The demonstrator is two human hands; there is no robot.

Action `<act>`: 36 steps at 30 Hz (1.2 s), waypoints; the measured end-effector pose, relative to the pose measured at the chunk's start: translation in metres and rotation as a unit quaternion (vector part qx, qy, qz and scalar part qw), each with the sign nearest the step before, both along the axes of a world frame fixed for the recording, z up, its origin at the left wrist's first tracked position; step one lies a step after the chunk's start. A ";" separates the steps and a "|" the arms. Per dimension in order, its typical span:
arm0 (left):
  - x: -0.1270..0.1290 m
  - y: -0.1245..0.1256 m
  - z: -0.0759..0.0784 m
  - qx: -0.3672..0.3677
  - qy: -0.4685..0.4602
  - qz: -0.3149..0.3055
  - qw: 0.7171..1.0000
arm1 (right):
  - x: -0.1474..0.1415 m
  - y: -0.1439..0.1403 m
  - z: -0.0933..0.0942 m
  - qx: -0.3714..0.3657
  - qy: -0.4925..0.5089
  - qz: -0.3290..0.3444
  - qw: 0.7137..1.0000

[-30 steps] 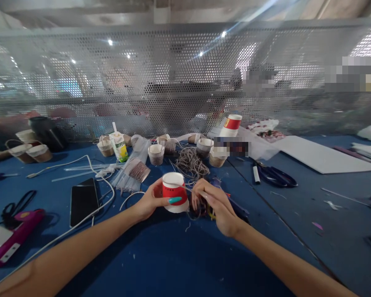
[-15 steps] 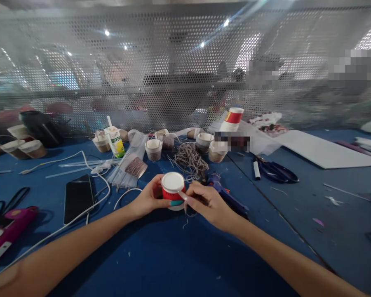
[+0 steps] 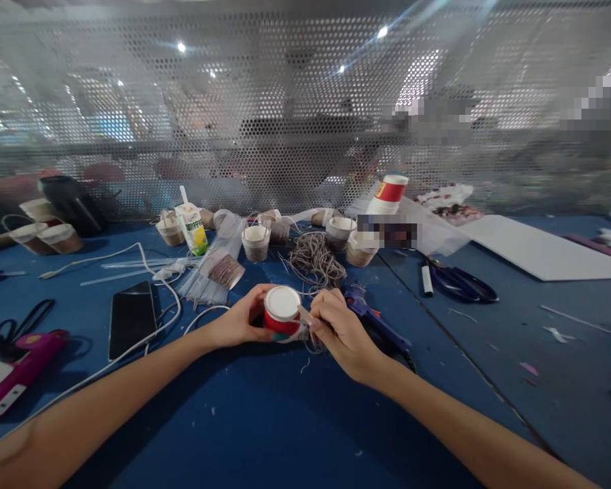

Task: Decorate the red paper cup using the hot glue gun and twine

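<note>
Near the middle of the broad blue tabletop (image 3: 265, 424), toward its near side, the tapered red-and-white paper cup (image 3: 282, 304) was held base upward in the person's bare left hand (image 3: 242, 318), its fingers and teal-nailed thumb gripping from the left. Whether the cup rested on the surface or was held just above it could not be told.

What had changed most was the bare right hand (image 3: 343, 333). A second earlier it had been a little apart from the cup on the right, with a thin pale strand running across the white base toward it; now its thumb and bent fingers were bunched at the cup's right side, and no strand showed across the base. The fingertips looked drawn together, but what they held, if anything, could not be seen. That shift seemed to narrow the work to the cup's right side, with the left hand steadying it.

It also left more of the dark blue gun-shaped tool (image 3: 379, 322) in view, just right of the hand. Farther off lay a tangled heap of grey-brown cord (image 3: 316, 261), with a small pale cup with a white rim (image 3: 255, 243) to its left.
</note>
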State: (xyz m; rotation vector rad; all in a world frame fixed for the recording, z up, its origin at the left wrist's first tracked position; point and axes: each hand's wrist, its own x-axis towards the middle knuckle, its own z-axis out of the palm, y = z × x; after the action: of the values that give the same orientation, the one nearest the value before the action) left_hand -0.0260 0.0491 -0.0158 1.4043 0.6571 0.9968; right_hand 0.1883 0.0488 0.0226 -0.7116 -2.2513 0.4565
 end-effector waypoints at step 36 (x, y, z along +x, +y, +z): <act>0.017 -0.011 -0.006 0.137 0.097 0.183 0.969 | 0.000 0.004 -0.005 0.123 -0.011 -0.076 0.989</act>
State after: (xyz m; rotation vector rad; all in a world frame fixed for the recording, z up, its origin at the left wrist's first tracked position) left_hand -0.0094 0.0378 -0.0218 1.6751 0.9766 1.2872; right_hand 0.1885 0.0530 0.0174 -0.7540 -2.2042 0.0938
